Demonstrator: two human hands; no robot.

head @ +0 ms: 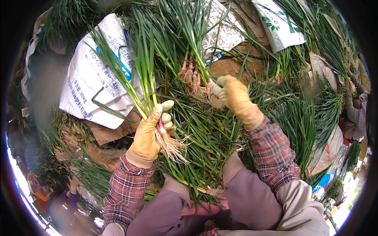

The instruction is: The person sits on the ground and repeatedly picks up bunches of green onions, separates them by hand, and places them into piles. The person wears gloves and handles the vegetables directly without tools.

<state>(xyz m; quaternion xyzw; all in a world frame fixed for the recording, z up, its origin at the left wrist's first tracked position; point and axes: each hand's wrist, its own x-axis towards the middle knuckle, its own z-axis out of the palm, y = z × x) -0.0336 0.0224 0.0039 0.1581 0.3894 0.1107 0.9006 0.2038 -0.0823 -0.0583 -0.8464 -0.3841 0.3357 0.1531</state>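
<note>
My left hand [150, 129], in a yellow glove with pale fingertips, grips a small bunch of green garlic plants [144, 73]. Their long leaves point up and away, and pinkish stem bases with pale stringy roots [171, 144] hang below my fingers. My right hand [234, 98], gloved the same way, is at the root end of another bunch of green garlic [192, 70] lying ahead of me. Its fingers are curled beside the pink bulbs and tan roots; whether they close on a stem is hard to make out.
Loose green leaves [200, 129] cover the ground between my knees. A white printed woven sack [91, 76] lies at the left, others [280, 26] lie ahead. More garlic heaps [298, 126] spread to the right. Other people [355, 115] are at the far right and lower left.
</note>
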